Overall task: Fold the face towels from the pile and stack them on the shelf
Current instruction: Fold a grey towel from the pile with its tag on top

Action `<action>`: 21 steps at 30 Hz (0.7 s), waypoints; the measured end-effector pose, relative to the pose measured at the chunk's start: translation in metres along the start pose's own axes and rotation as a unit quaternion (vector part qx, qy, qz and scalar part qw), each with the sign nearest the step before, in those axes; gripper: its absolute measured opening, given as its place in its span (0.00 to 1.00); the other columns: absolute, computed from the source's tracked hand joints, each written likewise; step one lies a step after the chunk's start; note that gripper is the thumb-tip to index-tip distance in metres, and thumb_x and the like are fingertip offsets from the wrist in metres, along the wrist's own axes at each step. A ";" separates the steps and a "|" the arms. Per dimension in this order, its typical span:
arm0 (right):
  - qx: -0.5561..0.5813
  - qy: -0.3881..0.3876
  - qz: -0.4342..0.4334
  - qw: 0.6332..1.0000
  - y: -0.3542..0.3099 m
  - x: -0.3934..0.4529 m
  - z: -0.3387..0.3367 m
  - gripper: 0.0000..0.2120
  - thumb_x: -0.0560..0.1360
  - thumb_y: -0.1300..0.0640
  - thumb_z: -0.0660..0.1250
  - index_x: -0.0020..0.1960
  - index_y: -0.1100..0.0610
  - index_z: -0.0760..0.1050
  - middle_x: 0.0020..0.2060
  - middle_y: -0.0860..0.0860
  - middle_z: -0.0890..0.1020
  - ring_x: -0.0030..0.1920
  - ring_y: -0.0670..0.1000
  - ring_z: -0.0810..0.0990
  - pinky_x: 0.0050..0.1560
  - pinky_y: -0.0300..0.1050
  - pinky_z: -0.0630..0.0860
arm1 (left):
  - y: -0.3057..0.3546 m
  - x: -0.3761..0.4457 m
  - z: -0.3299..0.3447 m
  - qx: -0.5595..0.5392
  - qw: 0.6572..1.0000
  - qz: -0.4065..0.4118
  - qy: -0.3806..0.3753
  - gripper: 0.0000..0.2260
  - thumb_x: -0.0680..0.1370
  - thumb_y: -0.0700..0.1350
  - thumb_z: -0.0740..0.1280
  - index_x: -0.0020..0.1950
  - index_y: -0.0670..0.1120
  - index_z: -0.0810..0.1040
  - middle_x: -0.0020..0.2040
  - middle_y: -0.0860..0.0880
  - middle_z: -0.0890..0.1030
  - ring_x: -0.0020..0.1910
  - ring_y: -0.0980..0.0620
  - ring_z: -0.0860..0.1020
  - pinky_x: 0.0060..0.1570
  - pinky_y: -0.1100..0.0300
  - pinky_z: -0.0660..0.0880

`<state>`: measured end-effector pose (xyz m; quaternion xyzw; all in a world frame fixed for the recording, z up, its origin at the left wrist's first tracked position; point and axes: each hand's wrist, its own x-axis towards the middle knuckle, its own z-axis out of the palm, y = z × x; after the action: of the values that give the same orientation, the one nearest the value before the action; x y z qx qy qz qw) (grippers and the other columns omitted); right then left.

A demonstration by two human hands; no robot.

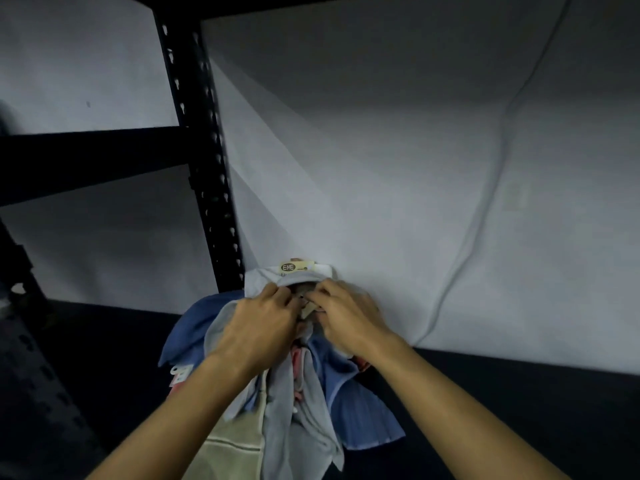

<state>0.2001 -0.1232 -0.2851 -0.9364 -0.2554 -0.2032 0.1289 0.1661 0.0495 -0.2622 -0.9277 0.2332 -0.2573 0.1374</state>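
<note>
Both hands, left hand (258, 323) and right hand (346, 315), are pinching into the top of the face towel pile (294, 393) sitting on the dark shelf board (519, 393), looks like picking one out, next probably needing to pull it free for folding.

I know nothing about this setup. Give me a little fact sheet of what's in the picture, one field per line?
setting: dark shelf surface against a pale sheet backdrop
frame: black slotted metal upright at left
pile: heap of face towels, blue, grey, beige and some pink, unfolded
label: paper tag reading ENE at the far end of the pile
left hand: on the pile top, fingers curled into the cloth
right hand: beside it, pinching the cloth
folded stack: none visible
</note>
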 end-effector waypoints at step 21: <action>0.019 0.154 -0.028 0.988 0.003 0.001 -0.081 0.09 0.79 0.54 0.63 0.53 0.53 0.81 0.48 0.47 0.82 0.51 0.51 0.75 0.43 0.49 0.76 | -0.008 0.034 -0.075 -0.005 0.996 -0.044 0.082 0.11 0.71 0.46 0.68 0.52 0.45 0.78 0.48 0.45 0.82 0.52 0.41 0.77 0.50 0.51 0.71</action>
<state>0.1766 -0.1530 -0.2140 -0.8840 -0.2620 -0.3435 0.1784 0.1540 0.0293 -0.1826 -0.9137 0.2036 -0.3368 0.1016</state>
